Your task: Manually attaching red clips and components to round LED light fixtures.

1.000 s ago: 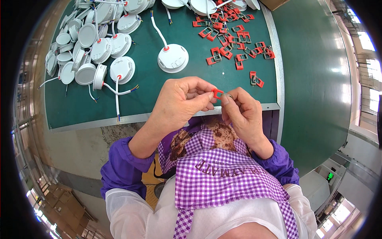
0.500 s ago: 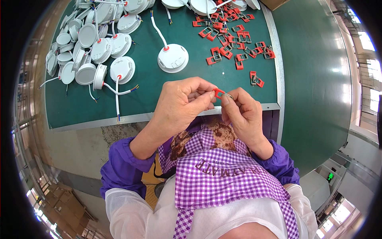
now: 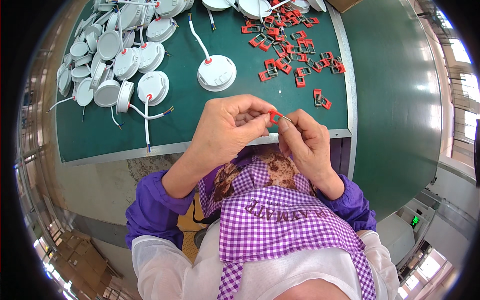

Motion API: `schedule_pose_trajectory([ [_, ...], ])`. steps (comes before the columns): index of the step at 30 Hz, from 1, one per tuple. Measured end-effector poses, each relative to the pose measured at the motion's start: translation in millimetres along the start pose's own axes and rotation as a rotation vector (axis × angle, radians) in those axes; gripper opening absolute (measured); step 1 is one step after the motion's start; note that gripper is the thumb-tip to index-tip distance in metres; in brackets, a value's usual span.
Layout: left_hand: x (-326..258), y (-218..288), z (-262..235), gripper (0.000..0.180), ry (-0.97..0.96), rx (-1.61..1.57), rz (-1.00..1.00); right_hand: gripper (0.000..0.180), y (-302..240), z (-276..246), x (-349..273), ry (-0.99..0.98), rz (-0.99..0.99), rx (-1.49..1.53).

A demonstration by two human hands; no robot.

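Observation:
Just over the table's front edge, my left hand pinches the end of a small red plastic clip between thumb and fingers. My right hand is closed on the clip's thin metal spring part, thumb against the forefinger. Both hands meet at this one piece. Whether the spring part is fully seated in the red plastic cannot be made out. Beyond my hands lies a round white lamp with a white cable rising from its red grommet.
At the far right of the green table lie many loose red clips with metal springs, a linked pair nearest me. White lamps with cables are heaped at the left. A metal edge strip borders the table.
The clip has turned slightly between my fingers, so its red frame shows more and its metal part looks thinner. Both hands stay nearly in place.

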State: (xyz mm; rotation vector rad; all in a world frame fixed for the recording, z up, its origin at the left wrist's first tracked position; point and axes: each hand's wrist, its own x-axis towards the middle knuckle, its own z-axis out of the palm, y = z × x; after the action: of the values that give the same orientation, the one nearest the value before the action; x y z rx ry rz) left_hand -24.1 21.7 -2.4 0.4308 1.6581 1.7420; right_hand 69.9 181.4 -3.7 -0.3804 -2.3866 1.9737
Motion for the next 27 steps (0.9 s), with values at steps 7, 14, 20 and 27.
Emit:
schedule_pose_trajectory([
  [7, 0.3, 3.7, -1.9, 0.019, -0.031, -0.052, -0.087, 0.018, -0.5, -1.2, -1.6, -0.011, 0.019, 0.027],
  [14, -0.3, 2.3, -1.1, 0.017, -0.032, -0.080, -0.083, 0.018, -0.1, -1.6, -2.9, -0.004, 0.025, 0.029],
  [20, 0.9, 2.0, -3.1, 0.018, -0.046, -0.115, -0.106, 0.018, 2.0, -2.1, -2.6, 0.000, 0.032, 0.047],
  [27, 0.2, 1.7, -0.7, 0.015, -0.029, -0.093, -0.088, 0.018, 2.4, -1.6, -2.9, 0.000, 0.027, 0.039],
])
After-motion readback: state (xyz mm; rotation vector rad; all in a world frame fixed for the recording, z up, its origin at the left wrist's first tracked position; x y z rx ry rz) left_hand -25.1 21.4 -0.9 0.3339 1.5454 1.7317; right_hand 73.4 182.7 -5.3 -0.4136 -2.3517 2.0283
